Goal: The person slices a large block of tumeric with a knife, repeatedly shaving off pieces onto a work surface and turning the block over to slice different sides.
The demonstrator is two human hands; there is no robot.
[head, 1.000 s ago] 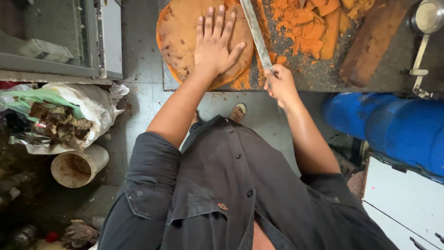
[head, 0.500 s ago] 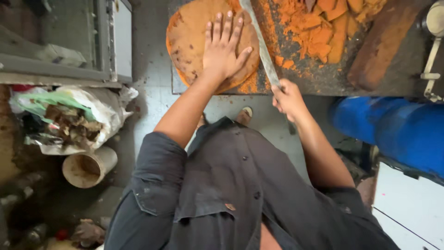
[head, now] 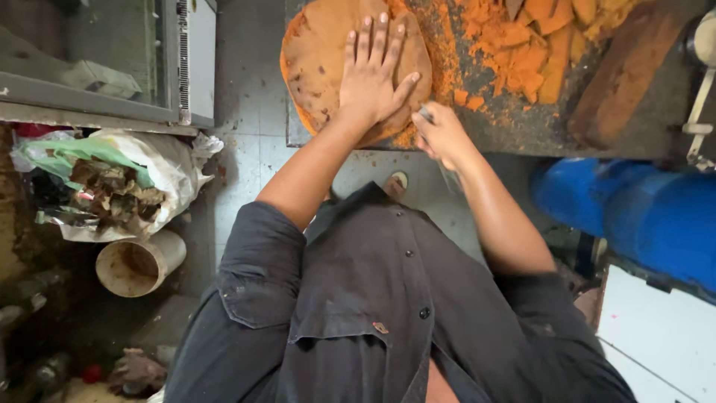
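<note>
We see our left hand (head: pixel 375 75) pressed flat on a round orange-brown slab (head: pixel 328 60) that lies at the near edge of the dark counter (head: pixel 522 123) — the fingers (head: pixel 363 41) are spread open and straight, the palm resting on the slab's right half, gripping nothing. Just beside it, our right hand (head: pixel 441 136) sits at the counter's edge with its fingers curled shut around a knife handle (head: pixel 426 113); only a small grey part of that handle shows above the knuckles, and we cannot tell where the blade lies. The two hands are near each other but apart, the left thumb pointing toward the right fist.

Behind the right hand, orange crumbs and powder are scattered over the counter, and further back lies a heap of cut orange chunks (head: pixel 533 45). To the right of the heap a long brown wooden block (head: pixel 626 75) lies slantwise.

Below the counter on the right stands a blue barrel (head: pixel 634 209). On the floor to the left we see a white sack of refuse (head: pixel 119 186) and, just beside it, a pale bucket (head: pixel 138 265) tipped on its side. Our dark buttoned shirt (head: pixel 373 313) fills the lower middle of the view.
</note>
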